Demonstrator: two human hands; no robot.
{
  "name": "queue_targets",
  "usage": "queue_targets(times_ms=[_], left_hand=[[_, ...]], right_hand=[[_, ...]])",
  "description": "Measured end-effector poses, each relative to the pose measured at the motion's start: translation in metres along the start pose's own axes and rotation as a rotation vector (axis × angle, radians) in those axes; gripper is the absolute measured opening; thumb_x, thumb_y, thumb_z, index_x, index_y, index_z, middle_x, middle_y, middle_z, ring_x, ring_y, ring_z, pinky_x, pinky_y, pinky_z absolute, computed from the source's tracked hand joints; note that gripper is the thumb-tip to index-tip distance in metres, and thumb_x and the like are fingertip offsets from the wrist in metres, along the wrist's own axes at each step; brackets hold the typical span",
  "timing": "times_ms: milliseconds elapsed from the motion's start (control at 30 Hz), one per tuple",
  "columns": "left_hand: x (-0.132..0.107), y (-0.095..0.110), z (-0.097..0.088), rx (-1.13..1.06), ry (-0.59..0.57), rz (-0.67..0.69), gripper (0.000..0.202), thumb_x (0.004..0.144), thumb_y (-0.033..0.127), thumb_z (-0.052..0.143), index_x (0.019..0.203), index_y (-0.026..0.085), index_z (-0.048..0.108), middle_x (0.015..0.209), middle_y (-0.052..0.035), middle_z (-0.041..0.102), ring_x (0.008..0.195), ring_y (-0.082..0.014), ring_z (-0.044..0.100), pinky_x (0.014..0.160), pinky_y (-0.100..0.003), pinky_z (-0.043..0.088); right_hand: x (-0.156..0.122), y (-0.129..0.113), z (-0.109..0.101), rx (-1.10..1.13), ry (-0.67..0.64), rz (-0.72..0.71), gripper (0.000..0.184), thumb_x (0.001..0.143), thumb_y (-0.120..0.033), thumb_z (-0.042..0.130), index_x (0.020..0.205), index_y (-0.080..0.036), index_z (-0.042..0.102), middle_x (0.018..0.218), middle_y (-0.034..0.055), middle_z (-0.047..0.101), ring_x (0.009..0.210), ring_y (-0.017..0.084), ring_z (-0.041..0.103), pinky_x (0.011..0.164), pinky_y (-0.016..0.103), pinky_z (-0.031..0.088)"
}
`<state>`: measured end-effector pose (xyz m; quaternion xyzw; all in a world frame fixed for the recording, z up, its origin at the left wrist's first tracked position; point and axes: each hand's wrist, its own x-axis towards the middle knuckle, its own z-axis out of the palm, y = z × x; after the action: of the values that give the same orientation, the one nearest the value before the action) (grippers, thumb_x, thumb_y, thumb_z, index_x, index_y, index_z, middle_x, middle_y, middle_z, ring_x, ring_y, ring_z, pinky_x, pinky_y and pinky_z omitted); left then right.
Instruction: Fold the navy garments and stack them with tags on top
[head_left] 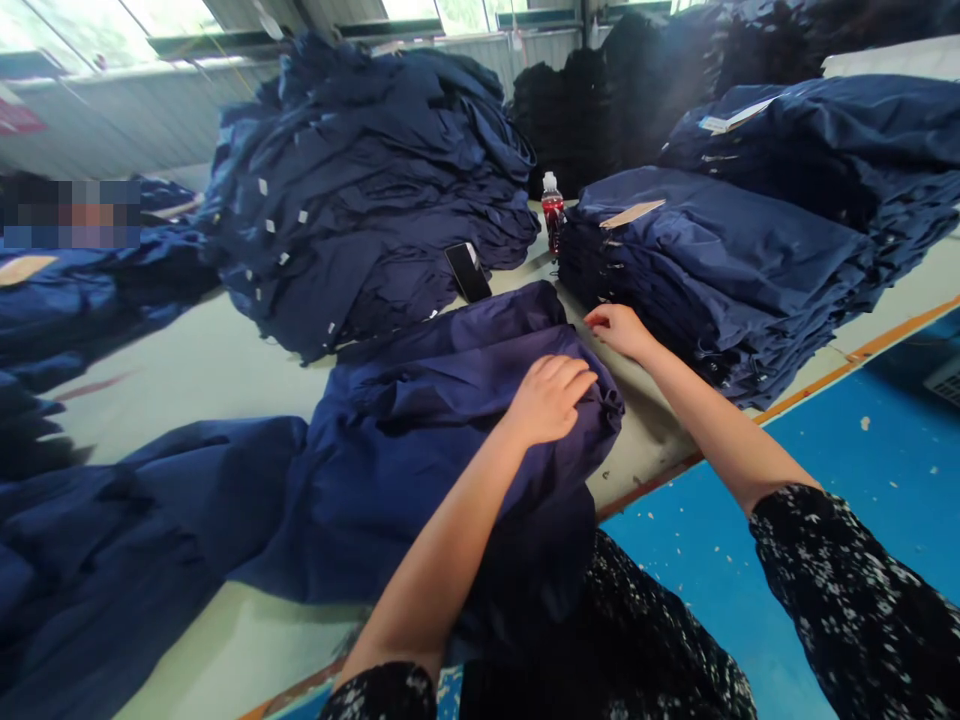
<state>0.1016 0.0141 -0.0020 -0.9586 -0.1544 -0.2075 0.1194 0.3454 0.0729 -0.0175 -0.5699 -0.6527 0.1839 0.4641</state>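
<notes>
A navy blue garment (420, 420) lies spread on the pale table (187, 370) in front of me, its near end hanging over the table edge. My left hand (551, 398) rests on the garment's bunched right end, fingers curled and pressing into the fabric. My right hand (619, 328) touches the garment's far right corner, fingers bent and pinching the cloth, close to a neat stack of folded navy garments (720, 270).
A tall loose heap of navy garments (360, 190) fills the back centre, with a black phone (468, 272) leaning on it. A bottle of red drink (553, 212) stands between heap and stack. More navy fabric (97, 540) lies at left. Blue floor (825, 430) is at right.
</notes>
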Motion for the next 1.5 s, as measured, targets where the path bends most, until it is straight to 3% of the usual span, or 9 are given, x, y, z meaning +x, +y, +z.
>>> queue_targets(times_ms=[200, 367, 500, 733, 900, 1033, 1200, 1333, 1500], left_hand=[[-0.002, -0.022, -0.006, 0.092, -0.137, -0.206, 0.018, 0.093, 0.025, 0.059, 0.106, 0.021, 0.071, 0.104, -0.0117, 0.069, 0.104, -0.0281, 0.061, 0.09, -0.043, 0.048], [0.006, -0.024, -0.001, -0.022, -0.042, -0.328, 0.03, 0.102, 0.026, 0.044, 0.108, 0.021, 0.073, 0.102, -0.0084, 0.074, 0.097, -0.023, 0.066, 0.089, -0.037, 0.05], [-0.012, -0.019, -0.002, -0.044, -0.107, -0.253, 0.039, 0.1, 0.035, 0.053, 0.134, 0.02, 0.064, 0.117, -0.0112, 0.072, 0.11, -0.0244, 0.065, 0.097, -0.039, 0.049], [-0.092, -0.059, -0.012, 0.04, -0.181, -0.31, 0.066, 0.086, 0.033, 0.068, 0.148, 0.02, 0.052, 0.143, -0.0136, 0.059, 0.134, -0.0279, 0.052, 0.121, -0.048, 0.029], [-0.142, -0.11, -0.031, 0.129, -0.251, -0.421, 0.067, 0.086, 0.041, 0.065, 0.147, 0.016, 0.053, 0.142, -0.0159, 0.059, 0.133, -0.0314, 0.052, 0.116, -0.046, 0.035], [-0.168, -0.134, -0.048, 0.274, -0.304, -0.571, 0.068, 0.079, 0.022, 0.065, 0.145, 0.017, 0.052, 0.141, -0.0169, 0.059, 0.132, -0.0331, 0.053, 0.116, -0.048, 0.033], [-0.182, -0.144, -0.073, 0.398, -0.386, -0.811, 0.044, 0.08, 0.004, 0.049, 0.121, 0.011, 0.064, 0.106, -0.0204, 0.071, 0.108, -0.0339, 0.066, 0.096, -0.046, 0.047], [-0.196, -0.141, -0.107, 0.396, -0.185, -0.78, 0.039, 0.08, 0.008, 0.047, 0.112, 0.016, 0.068, 0.109, -0.0173, 0.072, 0.112, -0.0333, 0.064, 0.099, -0.048, 0.046], [-0.239, -0.127, -0.14, 0.112, -0.021, -0.663, 0.057, 0.074, 0.015, 0.05, 0.129, 0.019, 0.065, 0.131, -0.0087, 0.068, 0.123, -0.0264, 0.061, 0.112, -0.045, 0.045]], right_hand=[[-0.112, -0.035, -0.004, -0.05, 0.034, -0.037, 0.033, 0.067, -0.022, 0.078, 0.1, -0.022, 0.072, 0.091, 0.0032, 0.07, 0.079, 0.02, 0.063, 0.072, 0.031, 0.051], [-0.151, -0.037, 0.01, -0.268, 0.271, 0.211, 0.031, 0.073, -0.023, 0.073, 0.104, -0.024, 0.066, 0.091, 0.0043, 0.068, 0.075, 0.02, 0.062, 0.065, 0.031, 0.046], [-0.16, -0.029, 0.006, -0.316, 0.351, 0.304, 0.033, 0.077, -0.014, 0.058, 0.107, -0.023, 0.066, 0.095, 0.0065, 0.071, 0.078, 0.023, 0.065, 0.066, 0.033, 0.048], [-0.149, -0.037, 0.004, -0.509, 0.309, 0.021, 0.034, 0.077, -0.027, 0.062, 0.109, -0.021, 0.069, 0.11, 0.012, 0.065, 0.097, 0.03, 0.062, 0.083, 0.042, 0.05], [-0.139, -0.039, 0.013, -0.569, 0.31, 0.028, 0.034, 0.072, -0.026, 0.064, 0.105, -0.021, 0.067, 0.107, 0.0103, 0.064, 0.095, 0.029, 0.059, 0.079, 0.039, 0.046], [-0.142, -0.032, 0.016, -0.57, 0.347, 0.138, 0.026, 0.07, -0.019, 0.059, 0.096, -0.02, 0.066, 0.101, 0.0086, 0.065, 0.088, 0.025, 0.058, 0.07, 0.033, 0.04], [-0.145, -0.027, 0.011, -0.539, 0.374, 0.252, 0.015, 0.075, -0.019, 0.057, 0.087, -0.02, 0.065, 0.088, 0.0051, 0.064, 0.073, 0.02, 0.054, 0.062, 0.03, 0.03], [-0.145, -0.029, 0.007, -0.546, 0.397, 0.31, 0.017, 0.076, -0.017, 0.057, 0.089, -0.02, 0.069, 0.088, 0.0054, 0.065, 0.072, 0.018, 0.052, 0.062, 0.03, 0.028], [-0.146, -0.03, 0.004, -0.577, 0.384, 0.354, 0.028, 0.081, -0.013, 0.053, 0.098, -0.02, 0.074, 0.094, 0.0079, 0.07, 0.076, 0.02, 0.055, 0.062, 0.032, 0.029]])
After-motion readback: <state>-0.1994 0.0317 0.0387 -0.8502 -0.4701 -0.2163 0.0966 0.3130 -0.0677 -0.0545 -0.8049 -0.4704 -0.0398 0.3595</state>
